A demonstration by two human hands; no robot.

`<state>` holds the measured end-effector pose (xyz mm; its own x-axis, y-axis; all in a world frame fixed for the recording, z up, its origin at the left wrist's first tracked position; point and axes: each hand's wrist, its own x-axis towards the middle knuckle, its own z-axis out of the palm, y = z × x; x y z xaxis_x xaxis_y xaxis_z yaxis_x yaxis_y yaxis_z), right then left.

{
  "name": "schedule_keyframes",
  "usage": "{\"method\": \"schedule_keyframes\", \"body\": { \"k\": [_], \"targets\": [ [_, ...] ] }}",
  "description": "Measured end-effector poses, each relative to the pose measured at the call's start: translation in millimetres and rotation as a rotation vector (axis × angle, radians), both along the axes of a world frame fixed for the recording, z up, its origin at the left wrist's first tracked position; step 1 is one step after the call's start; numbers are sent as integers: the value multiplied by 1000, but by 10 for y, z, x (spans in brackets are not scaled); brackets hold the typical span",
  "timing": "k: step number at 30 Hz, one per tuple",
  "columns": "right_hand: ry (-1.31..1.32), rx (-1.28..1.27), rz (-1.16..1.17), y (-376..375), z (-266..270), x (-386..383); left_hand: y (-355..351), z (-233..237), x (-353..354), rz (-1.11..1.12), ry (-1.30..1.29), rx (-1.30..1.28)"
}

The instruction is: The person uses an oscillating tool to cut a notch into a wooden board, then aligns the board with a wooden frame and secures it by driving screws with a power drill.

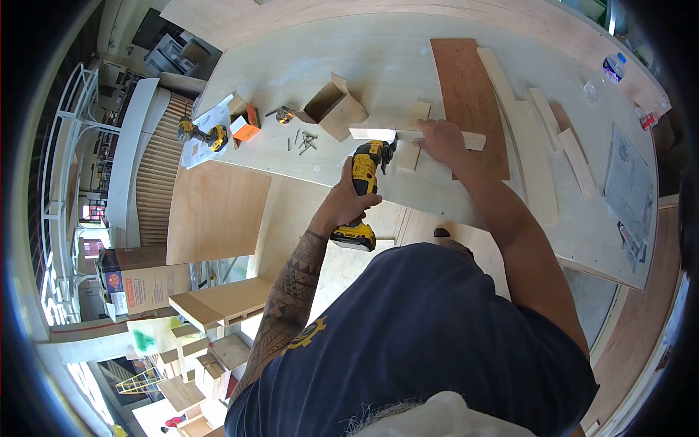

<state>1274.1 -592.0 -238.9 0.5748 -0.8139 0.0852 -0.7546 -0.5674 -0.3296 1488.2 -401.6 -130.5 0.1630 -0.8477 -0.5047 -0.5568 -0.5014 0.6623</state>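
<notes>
My left hand (342,202) is wrapped round the body of a yellow and black cordless oscillating multi-tool (362,178). The tool's head and blade point up the table and meet a pale wooden strip (473,141) near its left part. My right hand (441,142) grips that strip from above, fingers bent against it. Beneath the strip a short wooden block (408,159) lies crosswise, its middle covered. A brown board (466,80) runs under the strip's right end.
Left on the table (277,65) are an open cardboard box (336,106), several screws (308,141), an orange box (245,124) and a yellow drill (204,135). Long pale boards (535,160), a water bottle (614,67) and paper sheets (628,182) lie right.
</notes>
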Motion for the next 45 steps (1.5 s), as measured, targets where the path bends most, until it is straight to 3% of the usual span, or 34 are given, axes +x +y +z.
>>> {"method": "schedule_keyframes", "body": {
  "k": [34,45],
  "targets": [
    [34,16,6,-29,-6,2,-30,-199,79,-10,38,-30],
    [50,-84,-34,82,-85,13,-151,-140,64,47,66,-169]
  ]
}}
